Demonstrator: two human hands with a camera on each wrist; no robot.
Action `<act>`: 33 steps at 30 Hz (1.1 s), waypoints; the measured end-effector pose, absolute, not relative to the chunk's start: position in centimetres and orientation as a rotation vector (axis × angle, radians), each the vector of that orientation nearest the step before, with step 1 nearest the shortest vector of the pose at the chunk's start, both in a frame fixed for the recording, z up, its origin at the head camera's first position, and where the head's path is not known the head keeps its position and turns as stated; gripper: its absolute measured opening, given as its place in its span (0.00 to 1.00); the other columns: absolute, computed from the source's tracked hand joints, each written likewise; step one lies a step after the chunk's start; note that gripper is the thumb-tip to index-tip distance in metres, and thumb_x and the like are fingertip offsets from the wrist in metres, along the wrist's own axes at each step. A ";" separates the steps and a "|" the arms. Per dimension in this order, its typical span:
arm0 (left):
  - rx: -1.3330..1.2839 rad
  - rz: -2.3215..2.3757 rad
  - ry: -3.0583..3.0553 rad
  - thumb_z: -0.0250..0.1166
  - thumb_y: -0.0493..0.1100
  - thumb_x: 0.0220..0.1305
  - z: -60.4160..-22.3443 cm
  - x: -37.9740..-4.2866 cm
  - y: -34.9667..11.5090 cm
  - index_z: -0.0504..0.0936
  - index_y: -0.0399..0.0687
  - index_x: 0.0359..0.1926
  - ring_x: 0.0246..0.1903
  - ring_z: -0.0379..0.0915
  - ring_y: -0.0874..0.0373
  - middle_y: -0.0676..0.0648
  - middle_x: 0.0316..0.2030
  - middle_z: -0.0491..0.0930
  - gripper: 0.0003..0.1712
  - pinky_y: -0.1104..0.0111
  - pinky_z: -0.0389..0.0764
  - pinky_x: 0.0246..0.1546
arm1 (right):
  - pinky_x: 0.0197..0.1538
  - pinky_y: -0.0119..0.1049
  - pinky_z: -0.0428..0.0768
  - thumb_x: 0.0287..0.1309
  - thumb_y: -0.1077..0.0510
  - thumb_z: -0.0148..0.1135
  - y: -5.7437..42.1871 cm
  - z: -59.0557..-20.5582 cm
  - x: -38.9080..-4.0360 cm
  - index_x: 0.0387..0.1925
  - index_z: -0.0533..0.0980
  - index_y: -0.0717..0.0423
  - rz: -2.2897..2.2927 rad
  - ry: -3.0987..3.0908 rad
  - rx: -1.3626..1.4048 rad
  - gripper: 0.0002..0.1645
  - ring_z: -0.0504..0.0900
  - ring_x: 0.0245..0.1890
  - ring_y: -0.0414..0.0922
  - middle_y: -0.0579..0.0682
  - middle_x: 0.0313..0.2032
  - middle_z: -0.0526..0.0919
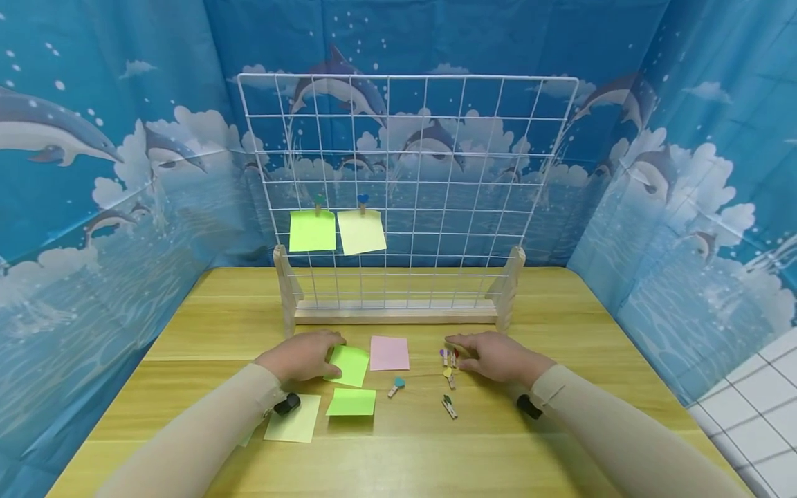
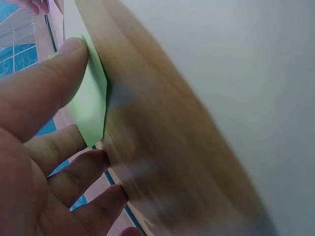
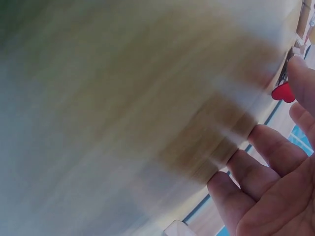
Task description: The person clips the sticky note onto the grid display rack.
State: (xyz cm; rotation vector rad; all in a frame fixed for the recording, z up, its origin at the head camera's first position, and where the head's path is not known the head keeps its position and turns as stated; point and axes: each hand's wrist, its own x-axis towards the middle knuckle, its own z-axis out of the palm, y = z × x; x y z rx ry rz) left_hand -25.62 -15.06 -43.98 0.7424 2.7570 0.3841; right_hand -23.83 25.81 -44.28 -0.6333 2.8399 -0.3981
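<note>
My left hand (image 1: 307,355) is over the table beside a green sticky note (image 1: 350,365). Its thumb overlaps the note in the left wrist view, and the thumb and index finger stand apart. On the right, my right hand (image 1: 501,357) has its fingers spread near a group of small heart-topped clothespins. Its thumb is right at the red-heart clothespin (image 3: 284,92). A purple-heart clothespin (image 1: 445,356) and a yellow-heart clothespin (image 1: 450,377) lie close by. Between the hands is a pink sticky note (image 1: 389,353).
Behind the hands stands a white wire grid (image 1: 423,182) on a wooden base (image 1: 398,317). A green note (image 1: 313,231) and a pale yellow note (image 1: 362,232) hang clipped on it. Nearer lie a folded-up green note (image 1: 351,403), a yellow note (image 1: 294,420), a teal-heart clothespin (image 1: 396,386) and a green-heart clothespin (image 1: 450,407).
</note>
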 end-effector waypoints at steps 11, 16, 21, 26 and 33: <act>0.724 0.353 2.777 0.78 0.55 0.62 -43.8 -25.8 -14.5 0.79 0.46 0.67 0.63 0.79 0.49 0.46 0.64 0.82 0.37 0.53 0.77 0.68 | 0.72 0.56 0.75 0.73 0.50 0.66 25.4 -44.1 -24.0 0.74 0.74 0.42 -0.317 2.836 -0.730 0.31 0.77 0.71 0.56 0.53 0.71 0.78; 0.719 0.368 2.779 0.78 0.54 0.62 -43.6 -25.5 -14.4 0.80 0.45 0.66 0.62 0.79 0.48 0.45 0.63 0.82 0.36 0.52 0.77 0.67 | 0.72 0.56 0.75 0.72 0.50 0.67 25.3 -44.1 -24.1 0.73 0.74 0.41 -0.297 2.835 -0.709 0.31 0.77 0.71 0.56 0.54 0.71 0.78; 0.718 0.397 2.783 0.78 0.53 0.62 -43.5 -25.3 -14.3 0.80 0.45 0.65 0.62 0.79 0.48 0.45 0.62 0.83 0.35 0.52 0.77 0.67 | 0.72 0.56 0.75 0.72 0.49 0.67 25.2 -44.1 -24.0 0.73 0.74 0.41 -0.300 2.834 -0.692 0.31 0.77 0.71 0.56 0.55 0.71 0.78; 0.731 0.416 2.789 0.78 0.52 0.62 -43.5 -25.3 -14.3 0.81 0.44 0.64 0.58 0.80 0.50 0.45 0.60 0.84 0.34 0.53 0.78 0.64 | 0.71 0.55 0.76 0.71 0.50 0.68 25.2 -44.0 -24.0 0.73 0.75 0.42 -0.291 2.846 -0.698 0.31 0.78 0.71 0.55 0.55 0.70 0.79; 0.724 0.423 2.794 0.79 0.53 0.62 -43.9 -25.5 -14.3 0.81 0.47 0.63 0.55 0.80 0.54 0.48 0.58 0.85 0.32 0.55 0.79 0.62 | 0.70 0.56 0.77 0.70 0.52 0.69 25.3 -43.9 -23.9 0.71 0.76 0.45 -0.284 2.847 -0.745 0.30 0.79 0.70 0.55 0.54 0.68 0.80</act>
